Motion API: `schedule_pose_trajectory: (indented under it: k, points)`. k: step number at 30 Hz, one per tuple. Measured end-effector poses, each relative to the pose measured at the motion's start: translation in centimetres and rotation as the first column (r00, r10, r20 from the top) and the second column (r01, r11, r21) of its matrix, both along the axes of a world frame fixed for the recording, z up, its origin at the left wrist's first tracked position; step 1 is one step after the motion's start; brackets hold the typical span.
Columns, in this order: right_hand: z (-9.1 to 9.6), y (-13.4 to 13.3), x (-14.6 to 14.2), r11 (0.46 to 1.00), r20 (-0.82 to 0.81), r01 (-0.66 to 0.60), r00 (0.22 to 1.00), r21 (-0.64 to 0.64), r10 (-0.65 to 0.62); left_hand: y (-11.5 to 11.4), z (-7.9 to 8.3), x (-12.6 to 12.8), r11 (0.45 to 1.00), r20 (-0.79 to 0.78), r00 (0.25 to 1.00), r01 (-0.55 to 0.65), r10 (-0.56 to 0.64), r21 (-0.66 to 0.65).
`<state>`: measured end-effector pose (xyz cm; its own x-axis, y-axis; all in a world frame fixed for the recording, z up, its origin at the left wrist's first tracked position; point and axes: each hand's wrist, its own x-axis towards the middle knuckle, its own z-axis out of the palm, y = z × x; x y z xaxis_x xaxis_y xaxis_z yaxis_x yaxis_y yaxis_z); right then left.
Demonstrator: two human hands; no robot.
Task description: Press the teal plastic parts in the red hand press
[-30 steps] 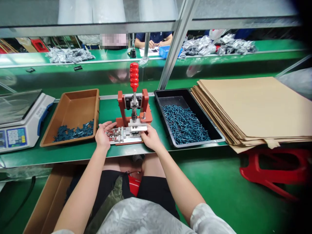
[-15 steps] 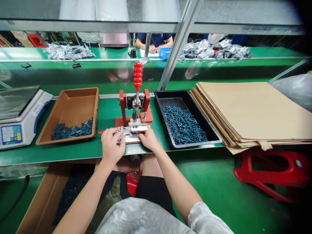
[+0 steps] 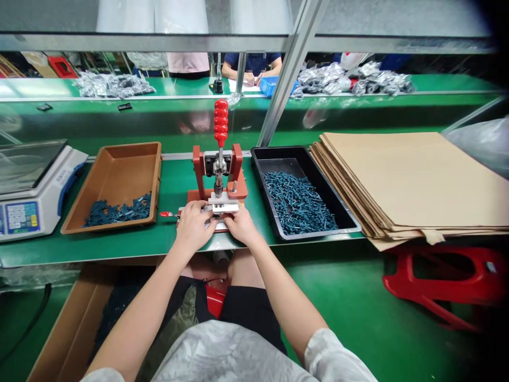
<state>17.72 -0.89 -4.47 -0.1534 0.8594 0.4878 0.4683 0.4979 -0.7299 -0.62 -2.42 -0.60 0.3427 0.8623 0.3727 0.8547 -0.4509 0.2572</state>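
A hand press with a red-brown frame and a red ribbed handle (image 3: 221,123) stands in front of me, its handle upright. At its base sits a silver metal fixture (image 3: 225,208). My left hand (image 3: 194,227) covers the fixture's left part, thumb and fingertips drawn together near the middle. My right hand (image 3: 242,225) is at the right front of the same fixture, fingers closed in under the metal block. Whatever the fingertips pinch is hidden or too small to name. A small red-tipped lever (image 3: 168,214) sticks out left of my left hand.
A brown tray (image 3: 119,154) with dark teal parts lies left, beside a white scale (image 3: 43,207). To the right are a black tray (image 3: 280,154) of teal pieces and stacked cardboard sheets (image 3: 405,180). A red stool (image 3: 437,276) stands below. A co-worker (image 3: 254,69) sits across.
My left hand has moved right along the fixture, closer to my right hand, uncovering the red-tipped lever. The right hand stays nearly in place.
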Motion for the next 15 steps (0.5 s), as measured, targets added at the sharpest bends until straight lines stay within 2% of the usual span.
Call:
schedule_pose_trajectory:
  k: [5, 10, 13, 15]
  points:
    - [0.3, -0.3, 0.0, 1.0, 0.021, 0.0, 1.0, 0.009, 0.0, 0.2, -0.3, 0.3, 1.0, 0.02, 1.0, -0.013, 0.012, 0.028]
    - [0.8, -0.5, 0.0, 1.0, 0.052, 0.006, 0.999, -0.007, -0.005, -1.3, -0.4, -0.8, 0.991, 0.068, 0.998, 0.0, -0.009, 0.135]
    - [1.0, -0.5, 0.0, 1.0, 0.052, -0.007, 0.999, -0.015, 0.008, -1.5, -0.1, -3.4, 0.956, 0.28, 0.955, -0.166, 0.095, 0.241]
    - [1.1, -0.5, 0.1, 1.0, 0.042, -0.018, 0.999, -0.008, 0.018, -0.3, 0.2, -5.3, 0.948, 0.496, 0.855, -0.271, 0.155, 0.17]
